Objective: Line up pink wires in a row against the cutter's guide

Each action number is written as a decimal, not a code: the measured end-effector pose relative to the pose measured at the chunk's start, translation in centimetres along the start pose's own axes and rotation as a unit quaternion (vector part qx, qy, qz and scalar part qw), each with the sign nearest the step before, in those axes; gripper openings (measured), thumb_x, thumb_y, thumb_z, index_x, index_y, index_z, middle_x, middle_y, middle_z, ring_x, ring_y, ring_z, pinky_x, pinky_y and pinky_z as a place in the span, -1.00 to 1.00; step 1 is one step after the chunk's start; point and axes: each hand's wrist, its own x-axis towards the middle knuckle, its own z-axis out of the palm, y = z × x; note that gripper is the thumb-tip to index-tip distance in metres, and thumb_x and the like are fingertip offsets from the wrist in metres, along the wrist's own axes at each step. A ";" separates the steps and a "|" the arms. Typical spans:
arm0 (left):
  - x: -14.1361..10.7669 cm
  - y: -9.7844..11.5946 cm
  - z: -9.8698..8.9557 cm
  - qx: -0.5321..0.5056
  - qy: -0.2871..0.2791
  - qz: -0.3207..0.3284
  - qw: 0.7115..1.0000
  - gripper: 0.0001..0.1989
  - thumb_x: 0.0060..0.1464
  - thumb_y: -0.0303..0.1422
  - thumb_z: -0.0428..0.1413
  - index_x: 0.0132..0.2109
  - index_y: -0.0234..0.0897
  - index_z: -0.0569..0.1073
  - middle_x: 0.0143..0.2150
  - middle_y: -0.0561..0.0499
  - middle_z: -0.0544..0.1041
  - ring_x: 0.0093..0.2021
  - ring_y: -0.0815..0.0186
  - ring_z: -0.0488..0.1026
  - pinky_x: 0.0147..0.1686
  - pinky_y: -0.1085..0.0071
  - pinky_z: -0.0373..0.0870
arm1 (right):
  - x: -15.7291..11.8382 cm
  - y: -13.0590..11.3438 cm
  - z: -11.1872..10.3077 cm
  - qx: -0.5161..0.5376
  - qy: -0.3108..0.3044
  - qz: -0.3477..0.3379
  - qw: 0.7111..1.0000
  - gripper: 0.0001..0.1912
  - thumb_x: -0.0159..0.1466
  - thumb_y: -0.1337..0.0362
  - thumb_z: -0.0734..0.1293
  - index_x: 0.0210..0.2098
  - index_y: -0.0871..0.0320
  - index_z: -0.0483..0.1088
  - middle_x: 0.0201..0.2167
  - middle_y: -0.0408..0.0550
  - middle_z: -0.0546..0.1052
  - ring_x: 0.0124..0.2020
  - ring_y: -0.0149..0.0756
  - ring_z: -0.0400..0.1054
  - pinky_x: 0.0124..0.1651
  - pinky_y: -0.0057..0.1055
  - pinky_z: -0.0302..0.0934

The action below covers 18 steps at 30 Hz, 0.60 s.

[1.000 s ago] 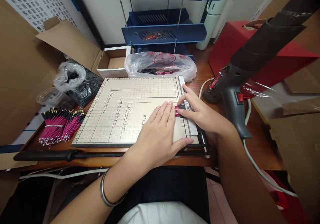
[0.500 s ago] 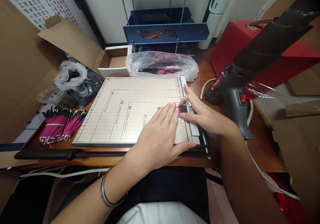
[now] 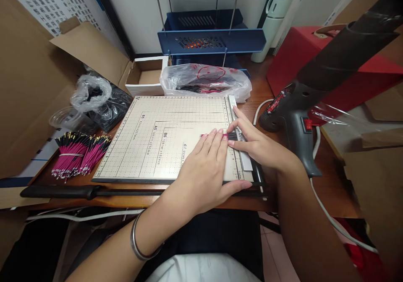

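The left hand lies flat and open on the cutting board, its fingertips pressing a small row of pink wires near the board's right edge. The right hand, fingers extended and loosely open, touches the black ends of those wires at the ruler strip. Printed size marks on the board read B5, A5, B6 and A7. A bundle of pink wires lies left of the board; a black heat gun rests to the right.
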 end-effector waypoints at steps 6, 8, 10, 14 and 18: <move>-0.2 0.8 -0.1 0.028 -0.018 -0.022 0.999 0.14 0.37 0.37 -0.31 0.59 -0.64 0.03 0.64 -0.39 -0.10 0.67 -0.21 -0.13 0.51 -0.54 -0.05 | -0.1 -0.1 0.0 -0.008 -0.007 -0.010 1.000 -0.52 0.30 -0.17 0.32 -0.06 0.09 0.27 0.66 -0.10 -0.45 0.70 -0.17 -0.63 0.71 0.02 -0.56; -0.2 0.7 -0.2 0.028 -0.017 -0.019 0.999 0.14 0.37 0.37 -0.29 0.59 -0.64 0.03 0.64 -0.40 -0.10 0.67 -0.20 -0.12 0.50 -0.54 -0.02 | 0.0 -0.1 0.0 -0.009 -0.008 -0.006 1.000 -0.52 0.30 -0.17 0.31 -0.06 0.08 0.27 0.66 -0.13 -0.46 0.70 -0.18 -0.63 0.71 0.01 -0.57; -0.2 0.5 -0.2 0.027 -0.016 -0.012 0.999 0.16 0.35 0.38 -0.27 0.58 -0.67 0.03 0.63 -0.43 -0.07 0.67 -0.21 -0.11 0.53 -0.46 -0.01 | 0.0 -0.2 0.0 -0.011 -0.008 -0.001 1.000 -0.51 0.31 -0.17 0.31 -0.05 0.08 0.27 0.66 -0.13 -0.47 0.70 -0.17 -0.64 0.71 0.02 -0.56; 0.0 0.3 -0.1 0.028 -0.013 -0.004 1.000 0.18 0.36 0.38 -0.23 0.58 -0.71 0.04 0.63 -0.46 -0.04 0.66 -0.22 -0.09 0.57 -0.32 0.02 | -0.1 -0.3 0.1 -0.017 -0.007 -0.004 1.000 -0.59 0.36 -0.10 0.26 -0.05 0.09 0.25 0.66 -0.10 -0.45 0.70 -0.22 -0.63 0.71 0.03 -0.54; -0.1 0.3 0.1 0.030 -0.004 -0.004 1.000 0.17 0.36 0.37 -0.22 0.58 -0.70 0.04 0.63 -0.46 -0.03 0.66 -0.22 -0.09 0.58 -0.30 -0.03 | -0.1 -0.2 0.1 -0.018 -0.002 -0.009 1.000 -0.62 0.40 -0.09 0.23 -0.05 0.09 0.25 0.67 -0.07 -0.43 0.70 -0.26 -0.61 0.71 0.05 -0.55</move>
